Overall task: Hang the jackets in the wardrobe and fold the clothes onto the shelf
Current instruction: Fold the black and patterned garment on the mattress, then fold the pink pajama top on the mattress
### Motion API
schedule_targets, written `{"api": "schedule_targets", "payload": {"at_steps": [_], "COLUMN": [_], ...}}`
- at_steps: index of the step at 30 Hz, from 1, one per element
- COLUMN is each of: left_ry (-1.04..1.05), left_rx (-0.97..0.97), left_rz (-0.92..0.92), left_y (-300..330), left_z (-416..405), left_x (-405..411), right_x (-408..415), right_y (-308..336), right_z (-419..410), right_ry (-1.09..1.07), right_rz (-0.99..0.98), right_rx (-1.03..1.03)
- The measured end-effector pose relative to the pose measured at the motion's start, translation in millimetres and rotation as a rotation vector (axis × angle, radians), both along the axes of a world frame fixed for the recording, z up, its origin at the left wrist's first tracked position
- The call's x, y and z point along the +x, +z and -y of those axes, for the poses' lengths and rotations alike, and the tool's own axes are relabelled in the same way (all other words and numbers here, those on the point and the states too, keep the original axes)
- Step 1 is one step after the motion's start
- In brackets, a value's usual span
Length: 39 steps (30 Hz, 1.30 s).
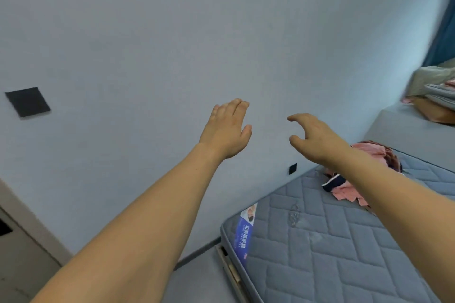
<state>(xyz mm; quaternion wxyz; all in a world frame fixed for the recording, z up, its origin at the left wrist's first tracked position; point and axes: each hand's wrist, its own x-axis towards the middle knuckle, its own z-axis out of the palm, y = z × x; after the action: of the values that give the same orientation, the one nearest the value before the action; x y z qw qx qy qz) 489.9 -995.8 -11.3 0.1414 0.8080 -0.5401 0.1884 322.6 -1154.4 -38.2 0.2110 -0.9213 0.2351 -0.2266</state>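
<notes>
Both my arms reach forward in front of a plain blue-grey wall. My left hand (pixel 227 128) is raised with straight fingers and holds nothing. My right hand (pixel 311 136) hangs in the air with loosely curved fingers, also holding nothing. A heap of pink and dark clothes (pixel 344 189) lies on the grey quilted mattress (pixel 320 248) at the right, partly hidden behind my right forearm. No wardrobe or shelf is in view.
A grey ledge (pixel 403 128) runs behind the mattress, with folded bedding and a cardboard box (pixel 435 96) on it at far right. A dark square plate (pixel 27 101) is on the wall at left, a small socket (pixel 292 168) low near the mattress. Blue curtain (pixel 443 32) top right.
</notes>
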Motion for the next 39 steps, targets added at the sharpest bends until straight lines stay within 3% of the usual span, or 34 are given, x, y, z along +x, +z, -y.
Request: {"api": "schedule_targets", "payload": {"at_steps": [9,13,17,24,30,33,36,39], "left_ry": [-0.206,-0.286,-0.347,-0.381,-0.422,-0.413,-0.453,-0.468], "left_rx": [0.133,0.211,0.297,0.605,0.718,0.911,0.717,0.563], "left_rz": [-0.015,-0.042,-0.136,-0.283,-0.493,-0.406,-0.193,-0.156], "left_y": [-65.8,-122.7,-230.5,-482.5,-655.2,-740.1,-790.6,-808.6], "left_z": [200.9,282.6,370.1,482.1,533.9,521.7,509.7,526.9], "left_x": [17.2,35.6,59.5,61.9,42.7,32.5,28.6,24.6], "right_x": [-31.3,-26.9,-19.5,-4.7,-10.8,-22.3,-26.7,-25.5], "right_y": [-84.5,-146.7,-245.8,-456.0,-641.9,-719.7,-773.6,-786.5], "right_z": [162.0,222.3,286.5,397.0,442.5,453.1,457.7,460.1], "right_ry": [-0.267,-0.356,-0.466,-0.605,-0.754,-0.797,-0.885,-0.875], "right_rz": [-0.046,-0.076,-0.151,-0.298,-0.355,-0.495,-0.484,-0.461], "right_rx": [0.203,0.270,0.305,0.288,0.243,0.207,0.068,0.061]}}
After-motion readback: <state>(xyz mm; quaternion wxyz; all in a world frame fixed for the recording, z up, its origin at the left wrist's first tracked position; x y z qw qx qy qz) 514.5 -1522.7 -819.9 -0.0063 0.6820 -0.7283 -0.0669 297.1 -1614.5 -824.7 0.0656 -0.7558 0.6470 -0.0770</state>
